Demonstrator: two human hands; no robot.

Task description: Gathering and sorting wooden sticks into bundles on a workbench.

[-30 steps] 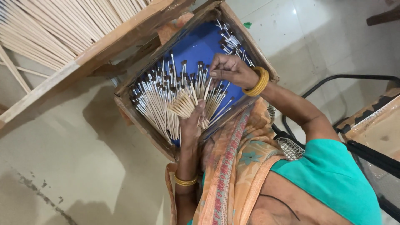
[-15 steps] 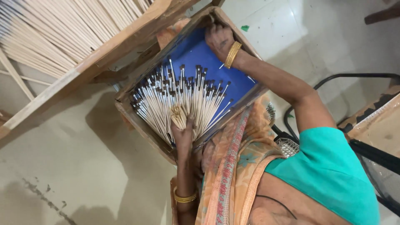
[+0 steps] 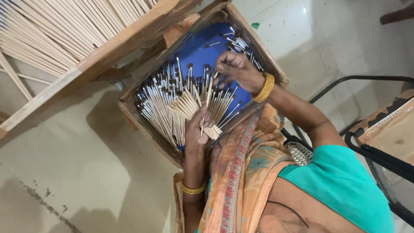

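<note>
Left hand (image 3: 197,129) clutches a fanned bundle of thin pale sticks (image 3: 189,110), kept ready, while right hand (image 3: 235,69) pinches one dark-tipped stick (image 3: 210,91) over the blue-lined wooden tray (image 3: 263,54).

You see one wooden tray (image 3: 129,108) with a blue floor, and in it far too many thin dark-tipped sticks (image 3: 159,103) to count singly: several dozen at least. You have two hands at work there: the left hand (image 3: 196,129) grips one fanned bundle of sticks (image 3: 187,105), and the right hand (image 3: 237,69) pinches one single stick (image 3: 210,88). You wear yellow bangles (image 3: 264,87) on both wrists. One wooden rack (image 3: 103,56) stands beside the tray, loaded with countless plain sticks (image 3: 47,26).
</note>
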